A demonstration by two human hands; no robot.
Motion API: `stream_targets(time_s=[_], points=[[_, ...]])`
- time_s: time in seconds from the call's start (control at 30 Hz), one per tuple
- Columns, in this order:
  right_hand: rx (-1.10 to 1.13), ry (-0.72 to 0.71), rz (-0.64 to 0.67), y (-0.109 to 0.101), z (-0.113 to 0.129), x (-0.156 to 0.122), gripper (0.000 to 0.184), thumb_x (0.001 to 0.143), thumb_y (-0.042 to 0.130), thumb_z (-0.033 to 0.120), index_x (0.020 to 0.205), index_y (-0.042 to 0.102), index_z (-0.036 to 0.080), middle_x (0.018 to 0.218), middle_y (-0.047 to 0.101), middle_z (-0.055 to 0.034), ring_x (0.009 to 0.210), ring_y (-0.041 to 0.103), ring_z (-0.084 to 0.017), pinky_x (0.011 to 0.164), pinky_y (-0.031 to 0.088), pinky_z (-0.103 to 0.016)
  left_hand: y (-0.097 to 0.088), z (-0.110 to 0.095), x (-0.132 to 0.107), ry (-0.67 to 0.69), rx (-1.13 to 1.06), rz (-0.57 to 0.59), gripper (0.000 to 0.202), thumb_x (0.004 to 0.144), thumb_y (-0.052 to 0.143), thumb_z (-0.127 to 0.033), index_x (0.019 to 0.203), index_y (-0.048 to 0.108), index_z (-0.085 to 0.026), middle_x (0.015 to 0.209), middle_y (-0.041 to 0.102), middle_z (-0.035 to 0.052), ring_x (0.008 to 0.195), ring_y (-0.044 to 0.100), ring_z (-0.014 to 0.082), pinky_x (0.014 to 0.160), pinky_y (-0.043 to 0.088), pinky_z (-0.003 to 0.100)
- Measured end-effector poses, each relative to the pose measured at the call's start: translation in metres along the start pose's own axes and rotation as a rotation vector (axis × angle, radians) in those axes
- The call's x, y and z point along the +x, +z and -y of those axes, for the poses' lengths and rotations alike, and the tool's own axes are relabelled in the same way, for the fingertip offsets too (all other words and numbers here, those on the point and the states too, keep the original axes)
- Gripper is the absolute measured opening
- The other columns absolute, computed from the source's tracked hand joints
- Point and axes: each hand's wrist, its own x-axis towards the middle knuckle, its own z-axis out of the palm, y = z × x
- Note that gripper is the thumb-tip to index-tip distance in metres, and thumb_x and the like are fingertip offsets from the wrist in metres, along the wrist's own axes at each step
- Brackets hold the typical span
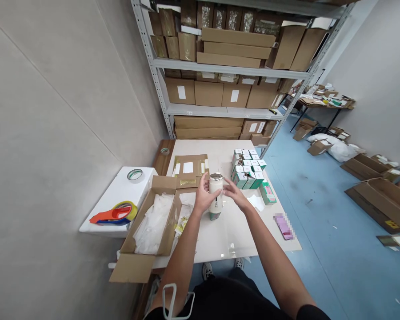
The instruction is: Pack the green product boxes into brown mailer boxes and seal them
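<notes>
The single view comes from a camera on the person's head, looking forward and steeply down over a black shirt (233, 300) at the bottom edge. The left hand (205, 195) and right hand (235, 194) show near the middle, at arm's reach. The table (240, 231) lies beneath them, seen from above, with shoes (207, 271) just below its near edge. A shelf (220, 111) faces the camera farther off, cut by the top edge. A wall (53, 133) fills the left side; the right opens over blue floor (306, 178)
</notes>
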Motion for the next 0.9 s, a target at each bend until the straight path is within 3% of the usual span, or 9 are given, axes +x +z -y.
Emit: stream_targets(time_s=[0.13, 0.27, 0.37, 0.53, 0.63, 0.77, 0.9], points=[[0.083, 0.006, 0.215, 0.006, -0.004, -0.02, 0.106, 0.067, 0.091, 0.037, 0.16, 0.04, 0.03, 0.127, 0.072, -0.0075, 0.116, 0.068, -0.028, 0.101, 0.056, -0.044, 0.003, -0.009, -0.002, -0.02, -0.296, 0.075, 0.114, 0.085, 0.082, -0.043, 0.17, 0.006, -0.031, 0.136, 0.067, 0.0135, 0.118, 0.07, 0.0268, 0.101, 0.057, 0.04], [0.116, -0.042, 0.139, 0.012, -0.011, -0.02, 0.128, 0.06, 0.097, 0.034, 0.167, 0.025, 0.032, 0.126, 0.072, -0.007, 0.106, 0.071, -0.027, 0.094, 0.059, -0.044, 0.009, -0.017, -0.002, -0.02, -0.392, 0.067, 0.122, 0.076, 0.091, -0.041, 0.169, 0.013, -0.035, 0.152, 0.056, 0.0153, 0.132, 0.062, 0.0299, 0.103, 0.056, 0.042], [0.089, -0.071, 0.061, 0.01, -0.016, -0.016, 0.144, 0.055, 0.1, 0.032, 0.17, 0.015, 0.032, 0.125, 0.071, -0.0075, 0.107, 0.07, -0.028, 0.096, 0.058, -0.045, 0.012, -0.025, 0.001, -0.051, -0.338, 0.005, 0.131, 0.067, 0.098, -0.037, 0.169, 0.017, -0.034, 0.146, 0.06, 0.0151, 0.126, 0.065, 0.0296, 0.1, 0.058, 0.041], [0.157, -0.01, 0.177, -0.005, -0.019, -0.018, 0.136, 0.067, 0.094, 0.038, 0.17, 0.006, 0.035, 0.124, 0.071, -0.0075, 0.108, 0.071, -0.027, 0.097, 0.058, -0.045, 0.017, -0.034, 0.007, -0.08, -0.364, -0.053, 0.131, 0.072, 0.095, -0.039, 0.171, 0.01, -0.029, 0.118, 0.074, 0.0092, 0.106, 0.073, 0.0254, 0.098, 0.059, 0.042], [0.151, 0.006, 0.193, -0.016, -0.018, -0.019, 0.136, 0.067, 0.094, 0.038, 0.17, 0.006, 0.033, 0.118, 0.071, -0.0059, 0.102, 0.071, -0.026, 0.092, 0.058, -0.044, 0.025, -0.037, 0.01, -0.108, -0.409, -0.029, 0.126, 0.076, 0.092, -0.042, 0.171, 0.009, -0.03, 0.127, 0.073, 0.011, 0.114, 0.071, 0.0264, 0.101, 0.057, 0.043], [0.007, -0.094, 0.016, -0.028, -0.017, -0.019, 0.143, 0.059, 0.099, 0.036, 0.171, 0.011, 0.029, 0.109, 0.069, -0.0036, 0.097, 0.068, -0.024, 0.094, 0.056, -0.043, 0.041, -0.044, 0.015, -0.082, -0.32, -0.1, 0.13, 0.067, 0.098, -0.037, 0.17, 0.019, -0.033, 0.144, 0.064, 0.0131, 0.126, 0.065, 0.0278, 0.108, 0.054, 0.042], [0.067, -0.089, 0.099, -0.043, -0.013, -0.021, 0.133, 0.068, 0.094, 0.041, 0.171, 0.011, 0.034, 0.119, 0.068, -0.0059, 0.106, 0.068, -0.026, 0.098, 0.055, -0.044, 0.055, -0.055, 0.018, -0.113, -0.302, -0.111, 0.13, 0.067, 0.098, -0.037, 0.17, 0.018, -0.028, 0.129, 0.071, 0.0127, 0.115, 0.07, 0.0274, 0.103, 0.057, 0.044]])
